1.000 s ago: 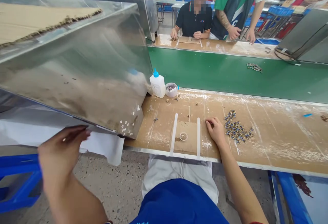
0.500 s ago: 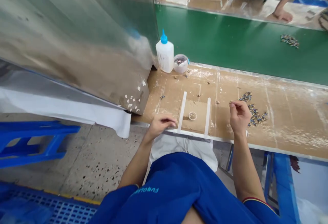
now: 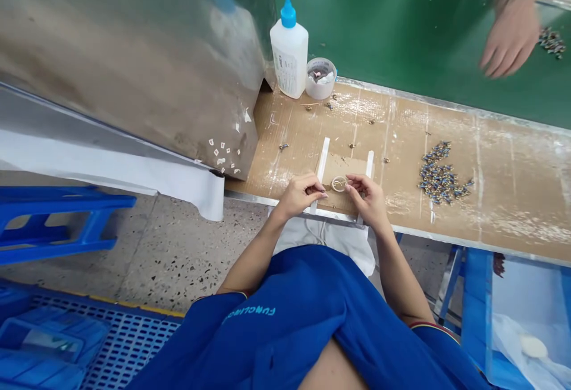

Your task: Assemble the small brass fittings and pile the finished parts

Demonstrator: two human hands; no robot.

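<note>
A small round white dish (image 3: 339, 184) sits on a cardboard pad (image 3: 334, 165) held down by two strips of white tape. My right hand (image 3: 366, 198) is at the dish's right edge, thumb and fingers pinched; what they grip is too small to name. Left of the dish, my left hand (image 3: 302, 195) is closed in a pinch over the left tape strip (image 3: 323, 158), and I cannot make out what is between its fingertips. To the right lies a pile of small blue and gold metal pieces (image 3: 441, 176). A few similar pieces are scattered behind the pad.
A white bottle with a blue nozzle (image 3: 289, 57) and a round tub (image 3: 320, 79) stand at the back left beside a metal housing (image 3: 178, 69). Beyond the cardboard-covered bench runs a green belt (image 3: 379, 27). A co-worker's hand (image 3: 512, 39) reaches over it near more pieces (image 3: 552, 43).
My right hand has moved left from beside the pile to the dish. My left hand has come in closer to the dish. A co-worker's hand now extends over the belt.
</note>
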